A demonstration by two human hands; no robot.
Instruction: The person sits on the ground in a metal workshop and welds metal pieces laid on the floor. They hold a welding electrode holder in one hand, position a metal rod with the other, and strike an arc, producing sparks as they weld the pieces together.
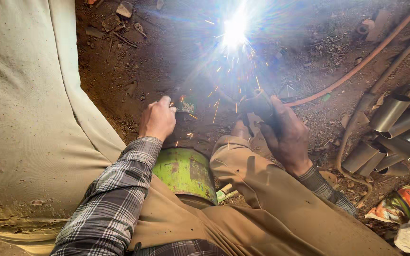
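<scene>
Welding is under way: at centre frame the right hand point(288, 137) grips a short metal tube point(258, 102) beneath the arc flash point(235, 29), the left hand point(157, 118) is fisted on something unseen, requiring continued steady support.

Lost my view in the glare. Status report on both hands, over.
Left hand fisted beside green drum. Right hand gripping torch handle, arc sparking ahead. Orange hose and cut pipes lie right.
</scene>
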